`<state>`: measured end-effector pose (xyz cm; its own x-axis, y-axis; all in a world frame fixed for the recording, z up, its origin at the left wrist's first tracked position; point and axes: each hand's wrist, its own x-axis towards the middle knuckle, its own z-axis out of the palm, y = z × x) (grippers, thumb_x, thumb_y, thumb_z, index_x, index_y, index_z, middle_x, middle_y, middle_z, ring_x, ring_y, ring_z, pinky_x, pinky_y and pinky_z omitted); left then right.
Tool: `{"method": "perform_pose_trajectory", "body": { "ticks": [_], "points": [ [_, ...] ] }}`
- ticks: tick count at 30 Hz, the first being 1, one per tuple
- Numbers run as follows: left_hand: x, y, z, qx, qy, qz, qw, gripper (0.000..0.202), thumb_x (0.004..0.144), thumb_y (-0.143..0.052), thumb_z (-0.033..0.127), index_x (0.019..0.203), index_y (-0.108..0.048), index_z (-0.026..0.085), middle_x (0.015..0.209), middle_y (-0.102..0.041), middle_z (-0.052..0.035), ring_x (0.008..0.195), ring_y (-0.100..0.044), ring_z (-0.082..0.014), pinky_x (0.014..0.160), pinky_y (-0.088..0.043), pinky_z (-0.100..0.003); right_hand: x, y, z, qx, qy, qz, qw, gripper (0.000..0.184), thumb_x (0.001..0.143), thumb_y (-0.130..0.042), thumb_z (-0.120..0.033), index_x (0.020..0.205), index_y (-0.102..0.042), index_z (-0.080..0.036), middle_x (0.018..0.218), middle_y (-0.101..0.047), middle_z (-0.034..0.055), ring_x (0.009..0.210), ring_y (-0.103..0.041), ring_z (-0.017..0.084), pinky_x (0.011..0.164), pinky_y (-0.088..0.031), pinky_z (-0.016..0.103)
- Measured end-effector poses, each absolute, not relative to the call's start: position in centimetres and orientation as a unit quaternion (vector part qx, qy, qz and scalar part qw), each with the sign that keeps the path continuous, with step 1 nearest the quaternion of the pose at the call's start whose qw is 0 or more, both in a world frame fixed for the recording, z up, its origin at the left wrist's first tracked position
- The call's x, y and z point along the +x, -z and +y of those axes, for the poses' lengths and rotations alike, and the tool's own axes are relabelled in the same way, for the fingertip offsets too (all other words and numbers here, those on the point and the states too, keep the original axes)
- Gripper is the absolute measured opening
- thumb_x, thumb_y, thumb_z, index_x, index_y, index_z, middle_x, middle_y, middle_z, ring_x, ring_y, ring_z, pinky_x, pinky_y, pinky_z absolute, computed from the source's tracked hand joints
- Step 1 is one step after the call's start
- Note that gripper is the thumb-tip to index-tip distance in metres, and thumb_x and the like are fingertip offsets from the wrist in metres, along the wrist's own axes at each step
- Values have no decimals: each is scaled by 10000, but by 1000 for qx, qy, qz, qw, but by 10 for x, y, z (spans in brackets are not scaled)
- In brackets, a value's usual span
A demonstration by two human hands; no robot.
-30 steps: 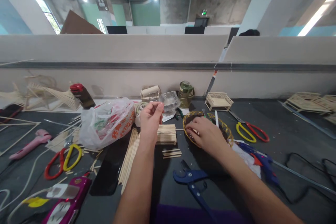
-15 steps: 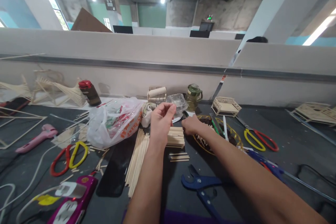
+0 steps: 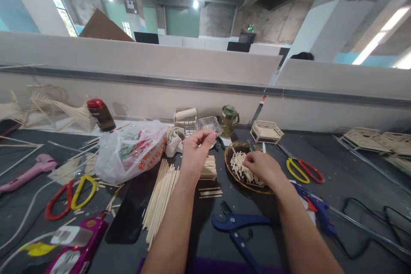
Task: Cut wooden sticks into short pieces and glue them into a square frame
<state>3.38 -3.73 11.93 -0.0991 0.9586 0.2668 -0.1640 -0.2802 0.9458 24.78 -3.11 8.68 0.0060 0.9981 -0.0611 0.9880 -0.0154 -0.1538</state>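
My left hand (image 3: 196,150) is raised with thumb and fingers pinched together; whatever may be between them is too small to make out. Below it lies a stacked bundle of short wooden sticks (image 3: 209,168), with several more sticks (image 3: 210,192) laid out in front. Over the round basket (image 3: 227,167) my right hand (image 3: 263,166) hangs with curled fingers, their tips at the cut stick pieces (image 3: 240,166) inside. What those fingertips grip, if anything, is hidden. A row of long wooden sticks (image 3: 160,201) lies left of my left forearm.
Blue cutters (image 3: 237,221) lie in front of the basket. Red-and-yellow scissors (image 3: 305,170) and a blue glue gun (image 3: 316,207) are at the right. To the left are a plastic bag (image 3: 131,150), a phone (image 3: 126,218) and a purple power strip (image 3: 81,244). A green-lidded jug (image 3: 229,120) stands behind.
My right hand has moved right, from the basket's left edge to above the stick pieces in it. My left hand stays pinched in nearly the same place. The view has shifted slightly right.
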Motion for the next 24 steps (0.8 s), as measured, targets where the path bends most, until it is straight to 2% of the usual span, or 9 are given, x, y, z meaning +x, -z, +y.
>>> {"method": "perform_pose_trajectory", "body": {
  "ticks": [3,8,12,15,17,19,20,22,24],
  "points": [
    [40,-114,-37,540,-593,405,438,219,752,-659,361,814,-720,161,718,-644,-24,460,-401,-56,388,-308,-170,241,-70,-53,-671,-122,-728,67,293,870,-427,-236,725,-678,-193,798,-695,64,760,-618,160,637,-357,238],
    [59,-100,-36,596,-530,405,447,165,754,-637,290,824,-720,167,681,-619,-21,471,-463,-82,390,-362,-178,225,-54,-80,-640,-158,-742,121,257,832,-416,-118,827,-666,-176,878,-689,65,847,-616,159,726,-384,239],
    [78,-82,-34,605,-482,394,497,128,723,-622,206,799,-718,169,676,-623,-21,487,-510,-95,416,-413,-189,233,-69,-106,-607,-204,-756,135,264,874,-394,-174,792,-643,-205,808,-679,34,788,-621,168,679,-400,251],
    [92,-66,-36,579,-451,396,552,119,695,-639,191,784,-709,155,647,-613,-17,490,-518,-98,425,-434,-199,242,-79,-132,-595,-201,-759,171,269,909,-369,-225,851,-632,-222,865,-675,32,813,-623,176,711,-431,274],
    [98,-57,-40,532,-443,384,611,139,679,-671,213,792,-701,138,627,-603,-14,501,-528,-98,449,-458,-208,244,-77,-152,-582,-198,-776,139,240,895,-405,-234,869,-644,-226,870,-676,40,810,-631,187,727,-456,294],
    [102,-51,-46,478,-443,367,664,212,661,-715,263,812,-697,116,639,-607,-23,524,-544,-98,481,-482,-217,242,-66,-171,-573,-173,-797,78,175,829,-511,-233,905,-668,-215,912,-685,70,835,-642,223,740,-485,327],
    [103,-49,-49,454,-446,361,681,253,648,-736,288,820,-696,108,662,-615,-33,540,-553,-99,492,-490,-220,241,-59,-179,-574,-145,-804,53,212,769,-577,-224,956,-673,-201,979,-684,98,873,-642,252,752,-497,350],
    [103,-47,-55,425,-457,357,696,311,619,-770,324,819,-696,98,704,-631,-50,562,-564,-99,505,-498,-220,237,-44,-191,-572,-68,-817,29,459,646,-667,-216,1099,-650,-147,1150,-637,175,1002,-604,333,805,-500,420],
    [102,-45,-59,411,-467,361,694,327,607,-784,337,811,-697,97,716,-640,-56,569,-568,-97,520,-502,-219,234,-32,-197,-574,-18,-818,26,611,597,-686,-219,1189,-608,-88,1230,-586,225,1064,-563,379,835,-491,470]
  ]
}}
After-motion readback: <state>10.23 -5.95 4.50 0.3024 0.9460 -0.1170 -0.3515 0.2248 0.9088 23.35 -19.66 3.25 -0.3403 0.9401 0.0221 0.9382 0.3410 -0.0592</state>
